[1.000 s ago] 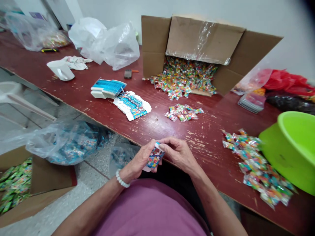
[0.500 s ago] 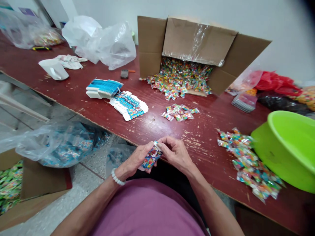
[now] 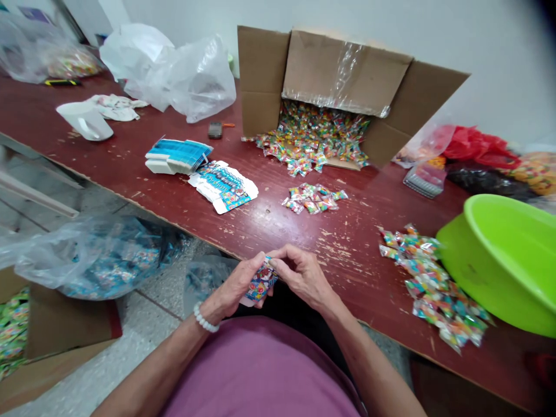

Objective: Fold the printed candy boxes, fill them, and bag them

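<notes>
Along the near edge of the table (image 3: 295, 229), bare wood opens ahead of the right hand (image 3: 302, 275) to the small pile (image 3: 315, 198); behind that, the box (image 3: 347, 72) blocks part of the far edge. Right, the large pile (image 3: 428, 284) and tub (image 3: 471, 260) obstruct. A lane separates both piles. Left, a strip passes between flat carton (image 3: 226, 186) and near edge.

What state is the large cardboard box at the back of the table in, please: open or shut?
Open: the cardboard box has its flaps spread, and wrapped candies spill out onto the table.
</notes>
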A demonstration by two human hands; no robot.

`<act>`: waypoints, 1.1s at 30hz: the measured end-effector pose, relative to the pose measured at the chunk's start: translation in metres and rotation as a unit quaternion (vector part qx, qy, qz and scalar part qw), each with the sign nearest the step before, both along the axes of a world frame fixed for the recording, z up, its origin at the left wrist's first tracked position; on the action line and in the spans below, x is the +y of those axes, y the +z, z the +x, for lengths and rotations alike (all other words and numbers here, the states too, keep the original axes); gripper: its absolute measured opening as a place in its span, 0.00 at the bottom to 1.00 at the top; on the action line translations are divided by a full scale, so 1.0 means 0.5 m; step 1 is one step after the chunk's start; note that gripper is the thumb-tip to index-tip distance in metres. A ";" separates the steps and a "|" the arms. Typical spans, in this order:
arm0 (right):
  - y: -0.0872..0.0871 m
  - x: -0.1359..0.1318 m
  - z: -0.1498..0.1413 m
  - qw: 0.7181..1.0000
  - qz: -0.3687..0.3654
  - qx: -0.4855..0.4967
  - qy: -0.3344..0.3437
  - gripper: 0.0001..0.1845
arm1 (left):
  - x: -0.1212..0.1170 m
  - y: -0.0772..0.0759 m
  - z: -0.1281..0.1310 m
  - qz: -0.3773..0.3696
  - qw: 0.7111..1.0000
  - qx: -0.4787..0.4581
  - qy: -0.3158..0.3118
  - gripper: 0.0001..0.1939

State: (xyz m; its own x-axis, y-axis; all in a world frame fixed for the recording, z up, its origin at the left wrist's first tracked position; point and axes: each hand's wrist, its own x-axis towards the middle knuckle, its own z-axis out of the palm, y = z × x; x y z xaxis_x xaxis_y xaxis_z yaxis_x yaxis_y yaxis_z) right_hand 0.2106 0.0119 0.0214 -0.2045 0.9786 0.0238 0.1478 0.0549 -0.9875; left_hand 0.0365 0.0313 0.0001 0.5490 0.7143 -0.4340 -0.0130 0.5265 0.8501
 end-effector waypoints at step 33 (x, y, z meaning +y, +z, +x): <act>-0.010 0.015 -0.008 0.958 -0.162 0.234 -0.016 0.13 | -0.012 0.010 0.025 -0.013 0.993 -0.046 0.108 0.33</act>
State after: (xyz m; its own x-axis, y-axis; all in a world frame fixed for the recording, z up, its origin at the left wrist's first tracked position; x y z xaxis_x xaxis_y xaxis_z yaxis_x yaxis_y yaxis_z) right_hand 0.2064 0.0195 0.0162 -0.2159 0.9558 -0.1996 -0.3196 -0.2623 -0.9105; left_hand 0.0489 0.0252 0.0049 0.4222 0.8089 -0.4090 -0.2042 0.5245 0.8265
